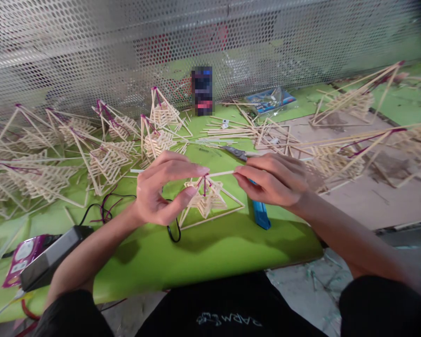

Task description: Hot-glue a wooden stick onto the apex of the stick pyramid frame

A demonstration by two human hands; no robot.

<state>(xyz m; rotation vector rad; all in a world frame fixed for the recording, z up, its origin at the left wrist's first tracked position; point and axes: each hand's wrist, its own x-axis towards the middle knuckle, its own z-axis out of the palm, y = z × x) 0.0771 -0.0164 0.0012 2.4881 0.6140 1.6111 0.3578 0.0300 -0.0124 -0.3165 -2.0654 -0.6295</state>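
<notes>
A small wooden stick pyramid [205, 206], with stacked sticks inside and purple thread at its peak, stands on the green table in front of me. My left hand [164, 187] holds it near the peak, with the index fingertip at the tip and the thumb a little lower. My right hand [273, 180] pinches a thin pale stick [221, 173], whose other end meets the peak by my left fingertip. Below my right hand lies a blue utility knife [261, 216], partly covered. Grey-bladed cutting pliers [235, 152] lie just behind that hand.
Several finished-looking stick pyramids [108, 161] crowd the left, and more pyramids [358, 100] stand at right. Loose sticks [228, 128], a phone [202, 91] and a blue package [272, 100] lie behind. A grey box [52, 257] and black cable [103, 210] sit front left.
</notes>
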